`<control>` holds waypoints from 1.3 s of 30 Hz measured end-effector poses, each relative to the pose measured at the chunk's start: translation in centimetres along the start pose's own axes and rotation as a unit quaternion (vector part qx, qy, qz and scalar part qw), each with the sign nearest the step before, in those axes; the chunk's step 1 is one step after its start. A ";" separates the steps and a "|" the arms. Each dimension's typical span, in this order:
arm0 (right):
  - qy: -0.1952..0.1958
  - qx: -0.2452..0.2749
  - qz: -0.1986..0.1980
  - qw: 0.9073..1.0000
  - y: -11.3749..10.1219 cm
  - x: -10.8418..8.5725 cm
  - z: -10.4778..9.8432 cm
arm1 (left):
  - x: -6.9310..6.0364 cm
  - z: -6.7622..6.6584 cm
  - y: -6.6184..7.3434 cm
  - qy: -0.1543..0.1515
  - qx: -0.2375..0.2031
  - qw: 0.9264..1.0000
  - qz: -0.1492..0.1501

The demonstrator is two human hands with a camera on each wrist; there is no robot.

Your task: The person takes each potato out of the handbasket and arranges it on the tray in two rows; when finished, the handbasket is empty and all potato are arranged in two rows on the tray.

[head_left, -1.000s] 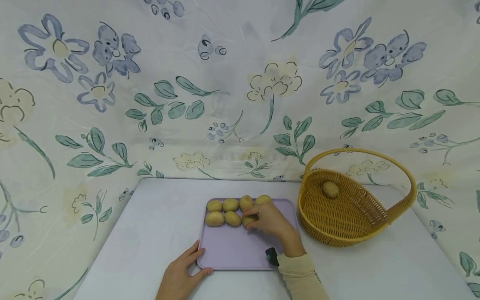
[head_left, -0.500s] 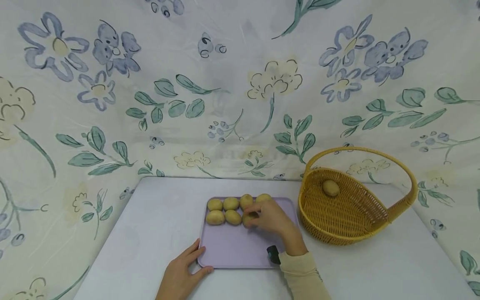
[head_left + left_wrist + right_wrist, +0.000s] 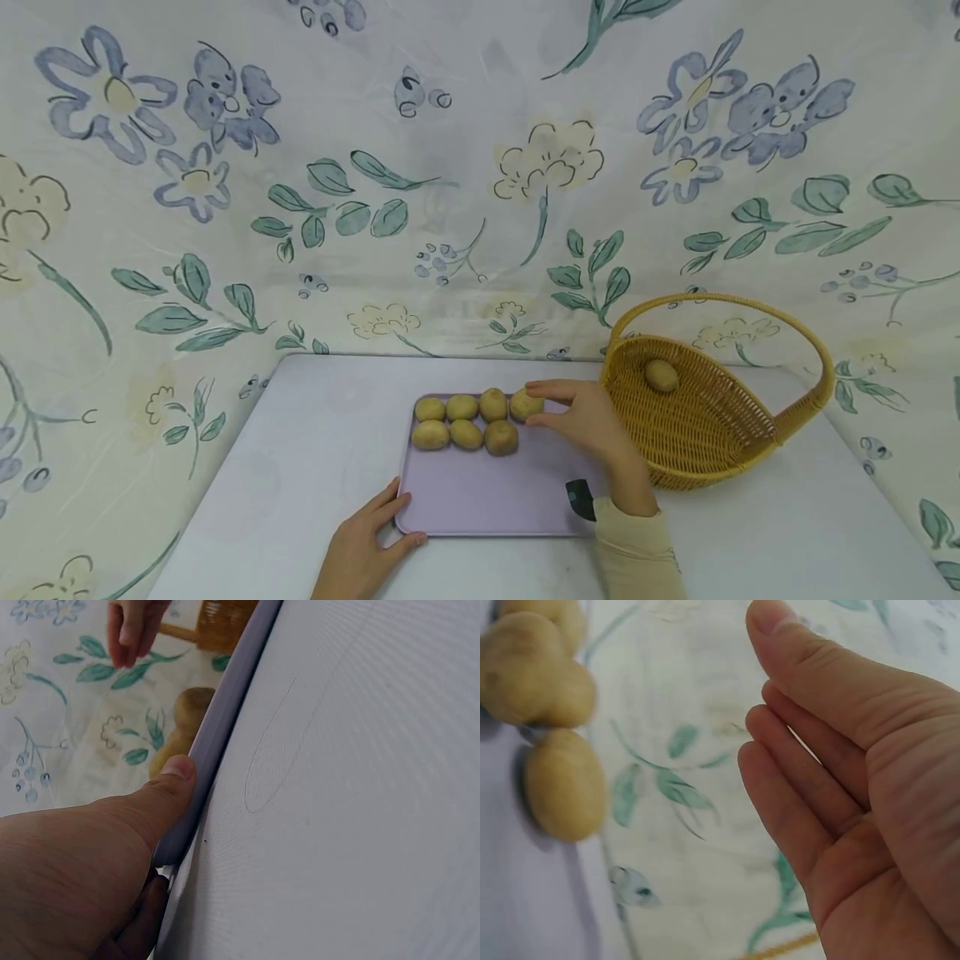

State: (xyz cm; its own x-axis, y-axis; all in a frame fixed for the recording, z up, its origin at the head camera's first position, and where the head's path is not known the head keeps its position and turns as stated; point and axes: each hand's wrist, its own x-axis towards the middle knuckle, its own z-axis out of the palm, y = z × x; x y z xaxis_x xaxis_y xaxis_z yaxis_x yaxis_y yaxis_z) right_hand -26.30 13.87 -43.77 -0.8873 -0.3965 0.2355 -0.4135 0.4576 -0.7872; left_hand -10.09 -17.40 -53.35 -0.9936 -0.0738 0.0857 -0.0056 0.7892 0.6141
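Several potatoes lie in two rows on a lilac tray (image 3: 480, 500), with the nearer right one (image 3: 501, 437) at the end of the front row. My right hand (image 3: 588, 417) hovers over the tray's right side, thumb and fingers apart. In the right wrist view its palm holds nothing, and a potato (image 3: 566, 786) lies off to the left, apart from the fingertips. My left hand (image 3: 363, 537) holds the tray's near left corner, thumb on the front rim. The left wrist view shows that thumb (image 3: 176, 769) against the rim; the other fingers are partly hidden.
A wicker basket (image 3: 675, 442) with a tall handle stands right of the tray, one potato (image 3: 662, 376) inside it. Everything rests on a white table (image 3: 300, 442), backed by a floral cloth (image 3: 465, 208).
My right hand has let go of the front-row potato and moved right and up, away from it. That potato stays on the tray. The left hand has not moved.
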 end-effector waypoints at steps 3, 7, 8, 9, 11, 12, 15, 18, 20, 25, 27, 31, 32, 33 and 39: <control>0.026 0.003 -0.004 1.000 -0.4 -0.4 -1.2 | 0.0 0.0 0.0 0.004 -0.001 1.000 0.001; 0.046 0.011 0.012 0.999 -0.7 -1.1 -2.5 | -0.1 0.2 0.0 0.010 0.001 1.000 0.002; 0.049 0.009 0.015 0.999 -0.8 -1.3 -2.8 | -0.1 0.2 0.0 0.010 0.001 1.000 0.001; 0.052 0.006 0.017 0.998 -0.8 -1.5 -3.0 | -0.1 0.3 -0.1 0.009 0.001 1.000 0.001; 0.057 -0.002 0.022 0.998 -0.8 -1.8 -3.5 | -0.1 0.4 0.0 0.006 0.005 1.000 0.000; 0.060 -0.008 0.026 0.998 -0.8 -1.9 -3.7 | -0.2 0.4 -0.1 0.005 0.007 1.000 -0.001; 0.065 -0.014 0.038 0.997 -0.8 -2.1 -4.4 | -0.2 0.5 -0.1 0.002 0.011 1.000 -0.004; 0.073 -0.010 0.042 0.996 -0.6 -2.2 -5.2 | -0.3 0.5 -0.1 0.001 0.013 1.000 -0.006; 0.080 -0.005 0.036 0.996 -0.4 -2.2 -6.0 | -0.2 0.4 -0.1 -0.001 0.013 1.000 -0.007; 0.083 -0.011 0.039 0.996 0.5 -2.3 -8.2 | -0.1 0.3 -0.1 -0.003 0.017 1.000 -0.007; 0.076 -0.015 0.048 0.996 0.7 -2.3 -9.2 | 0.0 0.3 -0.1 0.000 0.017 1.000 -0.004; 0.068 -0.019 0.076 0.995 1.3 -2.1 -11.1 | 0.1 0.2 0.0 0.008 0.012 1.000 0.003; 0.067 -0.018 0.082 0.994 1.5 -2.0 -11.4 | 0.1 0.2 -0.1 0.009 0.011 1.000 0.004; 0.068 -0.020 0.092 0.993 1.7 -2.0 -11.7 | 0.1 0.3 -0.1 0.011 0.010 1.000 0.004; 0.082 -0.007 0.097 0.992 3.4 -1.6 -12.7 | 0.2 0.3 -0.2 0.017 0.017 1.000 0.007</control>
State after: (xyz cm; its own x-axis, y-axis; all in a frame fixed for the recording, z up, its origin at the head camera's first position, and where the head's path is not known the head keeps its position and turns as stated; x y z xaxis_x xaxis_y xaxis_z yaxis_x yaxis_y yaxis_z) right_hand -28.92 26.20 -39.56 -0.9712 -0.1654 0.1714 -0.2337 0.5244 -0.8188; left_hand -10.36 -17.34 -53.69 -0.9892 -0.0833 0.1202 0.0029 0.8104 0.5859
